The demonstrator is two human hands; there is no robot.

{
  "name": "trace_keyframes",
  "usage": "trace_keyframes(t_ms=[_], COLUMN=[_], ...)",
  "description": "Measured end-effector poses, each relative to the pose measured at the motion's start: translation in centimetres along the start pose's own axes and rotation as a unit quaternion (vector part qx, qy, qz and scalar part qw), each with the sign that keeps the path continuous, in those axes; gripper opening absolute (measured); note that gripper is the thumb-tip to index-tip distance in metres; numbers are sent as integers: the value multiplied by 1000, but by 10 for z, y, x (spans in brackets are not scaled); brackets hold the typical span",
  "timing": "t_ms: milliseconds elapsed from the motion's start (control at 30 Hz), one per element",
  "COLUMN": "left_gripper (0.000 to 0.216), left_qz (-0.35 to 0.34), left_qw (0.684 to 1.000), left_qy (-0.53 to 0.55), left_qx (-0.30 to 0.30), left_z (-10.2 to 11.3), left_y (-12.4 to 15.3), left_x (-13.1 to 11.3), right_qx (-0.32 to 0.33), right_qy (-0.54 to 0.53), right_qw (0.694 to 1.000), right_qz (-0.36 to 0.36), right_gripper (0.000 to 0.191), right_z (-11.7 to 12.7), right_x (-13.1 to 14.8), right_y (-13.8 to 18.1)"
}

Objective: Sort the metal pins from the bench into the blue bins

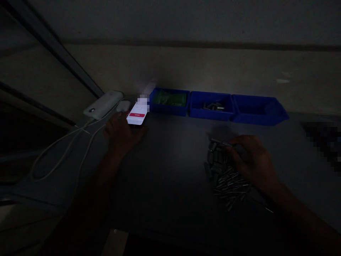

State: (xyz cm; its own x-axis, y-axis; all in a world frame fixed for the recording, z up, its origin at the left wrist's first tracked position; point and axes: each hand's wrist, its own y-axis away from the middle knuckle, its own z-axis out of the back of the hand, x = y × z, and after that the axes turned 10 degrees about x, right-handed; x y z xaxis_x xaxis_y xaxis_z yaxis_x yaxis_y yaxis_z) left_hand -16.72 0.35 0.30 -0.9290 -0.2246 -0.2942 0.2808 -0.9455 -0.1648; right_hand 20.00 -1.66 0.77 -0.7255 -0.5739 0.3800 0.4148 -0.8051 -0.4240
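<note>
The scene is very dark. My left hand (121, 132) rests on the table at the lit phone (137, 113), its fingers reaching the phone's near edge; whether they grip it I cannot make out. My right hand (253, 160) lies over a heap of small metal parts (225, 172), fingers curled down onto the top of the pile. One thin metal piece pokes out past the fingertips.
Three blue bins stand in a row at the back: one with green contents (169, 101), one with metal pieces (211, 105), one that looks dark inside (257, 109). A white power bank (103, 104) with white cables (61, 142) lies at the left.
</note>
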Motion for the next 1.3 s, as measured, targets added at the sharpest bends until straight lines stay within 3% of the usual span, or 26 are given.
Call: trace_keyframes(t_ms=[200, 300, 467, 667, 767, 1100, 1300], left_gripper=[54, 38, 26, 22, 18, 12, 24], left_qz=[-53, -150, -355, -446, -463, -451, -445], left_qw=[997, 987, 921, 839, 819, 837, 841], left_qy=[24, 29, 123, 248, 273, 267, 254], left_qx=[-40, -53, 102, 189, 198, 156, 173], left_z=[-3, -5, -21, -33, -33, -32, -30], left_y=[4, 17, 49, 51, 49, 50, 48], left_x=[-12, -34, -95, -140, -142, -136, -137], right_qx=[2, 2, 30, 44, 43, 44, 40], right_qy=[-10, -13, -41, -71, -77, -90, -69], right_qw=[1000, 1000, 998, 996, 996, 995, 996], right_qz=[-5, 3, 25, 37, 31, 5, 47], right_gripper=[12, 11, 11, 15, 17, 15, 12], right_z=[-4, -6, -11, -9, -10, -16, -18], right_x=[0, 4, 16, 29, 30, 30, 29], right_y=[1, 1, -1, -2, -2, -1, -2])
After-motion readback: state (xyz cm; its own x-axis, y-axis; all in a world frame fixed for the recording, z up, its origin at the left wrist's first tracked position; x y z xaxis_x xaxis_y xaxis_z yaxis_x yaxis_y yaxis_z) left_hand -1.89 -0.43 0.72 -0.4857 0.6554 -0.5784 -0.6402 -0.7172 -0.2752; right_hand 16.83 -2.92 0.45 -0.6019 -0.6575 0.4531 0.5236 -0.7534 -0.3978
